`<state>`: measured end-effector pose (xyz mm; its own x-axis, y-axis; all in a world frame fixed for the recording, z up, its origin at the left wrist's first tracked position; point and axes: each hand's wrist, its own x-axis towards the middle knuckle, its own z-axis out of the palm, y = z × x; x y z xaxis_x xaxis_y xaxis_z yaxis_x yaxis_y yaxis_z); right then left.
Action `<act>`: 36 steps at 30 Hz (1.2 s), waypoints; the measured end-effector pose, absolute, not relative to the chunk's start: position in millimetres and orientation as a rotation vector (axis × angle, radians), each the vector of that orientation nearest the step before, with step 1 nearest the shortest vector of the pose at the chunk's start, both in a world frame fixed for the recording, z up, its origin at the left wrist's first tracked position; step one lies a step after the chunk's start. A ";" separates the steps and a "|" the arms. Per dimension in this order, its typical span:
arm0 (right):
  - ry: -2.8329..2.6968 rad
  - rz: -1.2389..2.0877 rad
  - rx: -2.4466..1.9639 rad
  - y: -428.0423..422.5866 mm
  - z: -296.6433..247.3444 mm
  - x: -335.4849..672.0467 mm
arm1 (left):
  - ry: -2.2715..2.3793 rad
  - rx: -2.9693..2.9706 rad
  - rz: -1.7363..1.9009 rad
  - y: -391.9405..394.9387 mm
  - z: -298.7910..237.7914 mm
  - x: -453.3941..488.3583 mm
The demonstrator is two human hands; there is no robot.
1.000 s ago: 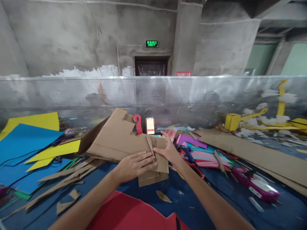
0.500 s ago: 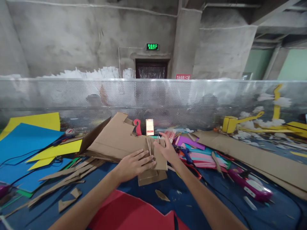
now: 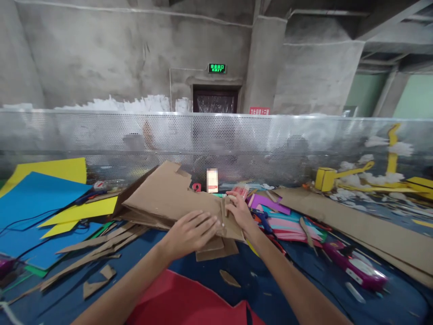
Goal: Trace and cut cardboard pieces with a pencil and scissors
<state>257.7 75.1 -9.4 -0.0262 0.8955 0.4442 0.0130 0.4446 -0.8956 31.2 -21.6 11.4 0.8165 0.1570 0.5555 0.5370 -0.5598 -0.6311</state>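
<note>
A large brown cardboard sheet [image 3: 169,192] leans across the middle of the table, its right end under both hands. My left hand [image 3: 194,230] lies palm down on its near edge, fingers stretched out and flat. At the right end, the curled fingers of my right hand [image 3: 238,212] grip a narrow cardboard strip [image 3: 227,207], which stands up from the sheet. Smaller cardboard pieces [image 3: 223,250] lie beneath, on the blue tabletop. Part of the strip is hidden by my right fingers.
Red sheet material [image 3: 182,300] lies closest to me. Blue [image 3: 47,201] and yellow sheets with cardboard strips lie left. A lit phone [image 3: 212,180] stands behind the cardboard. To the right are coloured sheets, a purple tool [image 3: 358,266], cables and long cardboard [image 3: 341,221]. A perforated metal screen stands behind.
My right fingers have closed from spread apart to curled around the cardboard strip. The sheet's right end has shifted slightly right. The red piece behind it now shows lower. My left hand stays flat.
</note>
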 end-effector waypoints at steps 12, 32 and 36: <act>-1.296 0.790 -0.819 95.2 14.1 330.6 | -1.448 -1.968 -0.933 4.5 30.3 -43.1; -1.157 0.530 -0.794 97.6 10.6 343.0 | -1.773 -2.721 -2.590 19.7 11.2 -40.3; -1.051 0.543 -0.862 107.0 6.8 358.6 | -1.577 -2.475 -2.679 23.0 11.4 -39.0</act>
<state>358.6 107.0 6.8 0.4164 0.7463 0.5193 0.0091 0.5677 -0.8232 -39.0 23.0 11.4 -0.0244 0.9120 0.4094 -0.0845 -0.4100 0.9082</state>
